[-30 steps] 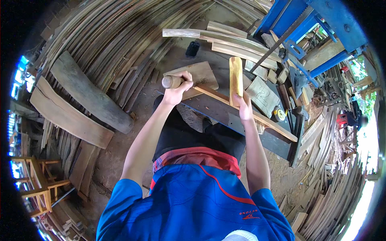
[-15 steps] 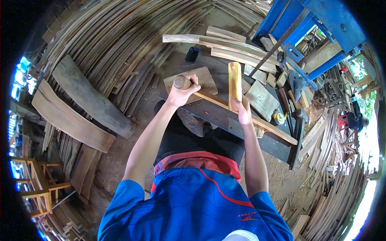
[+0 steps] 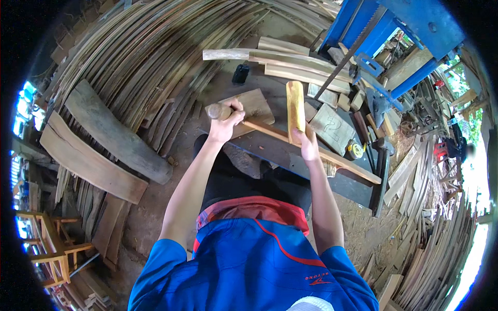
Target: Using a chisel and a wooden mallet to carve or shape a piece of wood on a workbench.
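My left hand (image 3: 224,127) is closed around a thick, round-ended wooden piece (image 3: 218,111), over a flat board (image 3: 256,103) on the dark workbench (image 3: 353,187). The rest of that piece is hidden by the fist. My right hand (image 3: 309,146) grips the near end of a yellowish wooden block (image 3: 295,106), its thumb on the block's side. Running from beside my left fist, under the block, toward the bench's right end is a long, narrow wooden strip (image 3: 350,169).
On the bench's right lie a pale marked board (image 3: 332,128), a yellow tape measure (image 3: 355,150) and a metal clamp bar (image 3: 381,179). A blue machine with a saw blade (image 3: 348,54) stands far right. A small black object (image 3: 240,74) and long planks (image 3: 290,57) lie beyond.
My left hand has shifted slightly left with the round-ended piece, which now tips more to the left. My right hand stays on the block. The whole view has shifted a little.
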A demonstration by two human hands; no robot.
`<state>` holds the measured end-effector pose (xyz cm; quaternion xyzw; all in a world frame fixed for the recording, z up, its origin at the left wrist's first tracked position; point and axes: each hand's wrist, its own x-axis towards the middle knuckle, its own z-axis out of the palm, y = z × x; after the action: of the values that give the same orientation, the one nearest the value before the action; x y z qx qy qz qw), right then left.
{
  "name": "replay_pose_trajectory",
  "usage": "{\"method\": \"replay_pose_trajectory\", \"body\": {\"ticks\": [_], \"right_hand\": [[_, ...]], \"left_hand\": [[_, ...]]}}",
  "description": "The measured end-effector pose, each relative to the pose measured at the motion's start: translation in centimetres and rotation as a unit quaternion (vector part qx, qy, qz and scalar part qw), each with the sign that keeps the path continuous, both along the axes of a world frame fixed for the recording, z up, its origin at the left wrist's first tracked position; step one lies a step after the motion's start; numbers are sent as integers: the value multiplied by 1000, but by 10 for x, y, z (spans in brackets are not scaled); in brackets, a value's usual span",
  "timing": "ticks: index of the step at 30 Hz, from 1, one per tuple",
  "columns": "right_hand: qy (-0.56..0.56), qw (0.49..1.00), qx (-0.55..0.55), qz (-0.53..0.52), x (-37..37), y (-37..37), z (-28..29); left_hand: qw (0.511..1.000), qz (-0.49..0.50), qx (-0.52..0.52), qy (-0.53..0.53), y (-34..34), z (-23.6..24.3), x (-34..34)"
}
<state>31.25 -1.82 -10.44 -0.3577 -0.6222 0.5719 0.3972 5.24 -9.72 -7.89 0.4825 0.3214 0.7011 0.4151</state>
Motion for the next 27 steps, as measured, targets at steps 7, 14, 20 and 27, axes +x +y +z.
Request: {"method": "replay_pose_trajectory", "body": {"ticks": [7,14,20,27], "right_hand": [[17,1000,14,9,6,1,-2],[68,996,-30,50,1,4,-10],[91,992,-28,88,-3,5,-6],[16,997,-42,61,10,-1,-3]], "left_hand": [[1000,-10,18,7,1,-2,6],[999,16,-18,-28,1,-9,4],[998,38,-30,-29,0,-8,-6],[999,0,-18,-51,0,-13,1]]}}
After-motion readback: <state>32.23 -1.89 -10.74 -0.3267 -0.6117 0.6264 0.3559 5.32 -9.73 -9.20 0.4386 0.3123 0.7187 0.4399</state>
